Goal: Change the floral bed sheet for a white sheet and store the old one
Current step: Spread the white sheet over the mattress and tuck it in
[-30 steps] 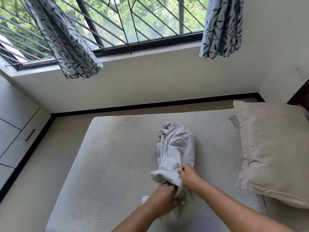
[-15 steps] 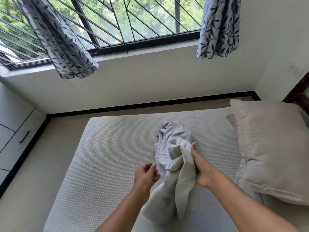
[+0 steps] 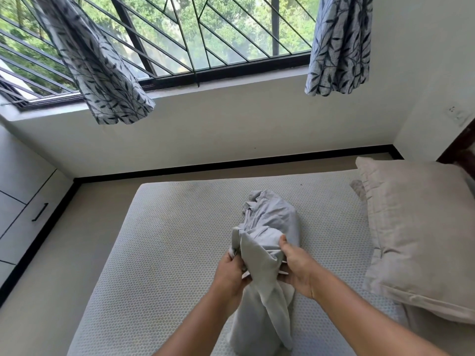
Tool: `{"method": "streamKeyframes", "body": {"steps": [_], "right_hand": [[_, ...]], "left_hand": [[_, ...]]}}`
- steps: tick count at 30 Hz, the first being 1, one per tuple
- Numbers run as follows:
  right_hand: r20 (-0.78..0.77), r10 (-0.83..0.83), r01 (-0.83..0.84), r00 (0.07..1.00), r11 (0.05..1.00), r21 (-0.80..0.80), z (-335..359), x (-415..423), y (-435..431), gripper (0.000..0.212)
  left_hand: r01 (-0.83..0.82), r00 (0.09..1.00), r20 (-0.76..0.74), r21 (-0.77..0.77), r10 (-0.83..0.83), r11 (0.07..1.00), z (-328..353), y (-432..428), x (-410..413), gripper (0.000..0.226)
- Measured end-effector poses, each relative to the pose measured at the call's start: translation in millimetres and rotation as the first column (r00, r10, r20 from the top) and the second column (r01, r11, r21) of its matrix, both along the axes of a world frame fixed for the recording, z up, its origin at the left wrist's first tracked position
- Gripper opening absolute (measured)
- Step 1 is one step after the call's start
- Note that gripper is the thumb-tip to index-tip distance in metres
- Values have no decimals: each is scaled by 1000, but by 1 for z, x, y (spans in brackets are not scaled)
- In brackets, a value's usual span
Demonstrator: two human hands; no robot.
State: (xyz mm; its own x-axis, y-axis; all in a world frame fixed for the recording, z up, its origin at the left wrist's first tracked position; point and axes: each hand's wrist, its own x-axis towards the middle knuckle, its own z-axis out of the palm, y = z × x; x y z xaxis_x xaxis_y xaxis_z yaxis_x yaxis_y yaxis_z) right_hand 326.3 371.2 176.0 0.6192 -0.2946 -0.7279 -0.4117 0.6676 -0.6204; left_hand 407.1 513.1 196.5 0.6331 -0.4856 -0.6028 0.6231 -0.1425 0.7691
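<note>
By the left wall, a cabinet [image 3: 23, 201] with a dark handle stands beside the bare mattress [image 3: 159, 253]. The left hand [image 3: 230, 273] curls its fingers round a fold of the bunched white sheet [image 3: 272, 222]. The sheet sits mid-mattress, its long axis running from the person toward the window wall, crumpled end farthest away. The right hand [image 3: 299, 268] grips the fold's other side, thumb on top. A beige pillow [image 3: 421, 227] lies at the right.
</note>
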Motion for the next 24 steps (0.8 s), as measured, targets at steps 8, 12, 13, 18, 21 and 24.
{"method": "streamKeyframes", "body": {"steps": [8, 12, 13, 18, 21, 24], "right_hand": [[22, -81, 83, 997, 978, -189, -3, 7, 4, 49], [186, 65, -13, 980, 963, -270, 7, 1, 3, 63], [226, 145, -73, 963, 952, -298, 6, -1, 5, 79], [335, 270, -95, 903, 884, -458, 11, -3, 20, 20], [279, 135, 6, 951, 893, -450, 6, -5, 15, 28], [158, -90, 141, 983, 925, -352, -2, -5, 5, 30]], "left_hand": [[33, 997, 68, -78, -27, 996, 9, -2, -1, 19], [37, 982, 189, -87, -20, 996, 12, 0, 3, 22], [27, 978, 208, -81, -10, 996, 12, 0, 3, 24], [80, 951, 302, -50, -62, 995, 18, -7, 1, 26], [77, 969, 243, -108, -49, 991, 15, -4, 1, 24], [-11, 987, 160, -119, 30, 993, 12, -4, 4, 17]]}}
